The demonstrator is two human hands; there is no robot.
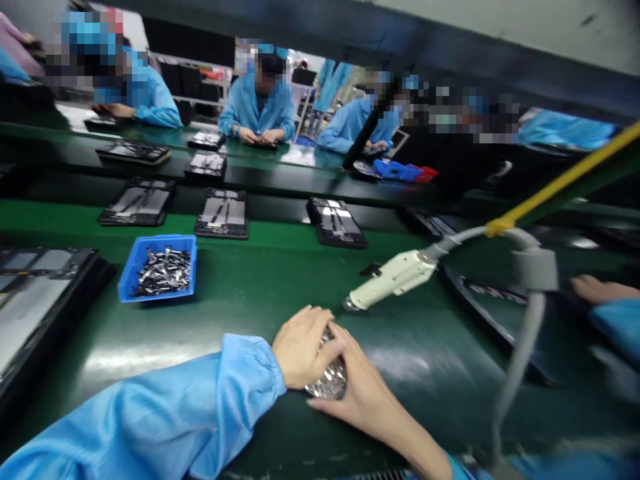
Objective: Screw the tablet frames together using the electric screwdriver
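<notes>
Both hands close around a small round dish of shiny metal pieces on the green bench. The pieces look like tiny screws but are too small to be sure. My left hand curls over the dish's left and far side, its thumb lying across the top. On the right side my right hand grips the rim, fingers at the far edge and thumb at the near edge. The hands hide much of the dish. Just beyond them hangs a pale electric screwdriver, its tip pointing down to the left.
A blue bin of small black and silver parts stands left. Opened tablet-like devices lie along the bench, with a large one at far left. A grey cable loops at right, near a co-worker's hand. Co-workers sit opposite.
</notes>
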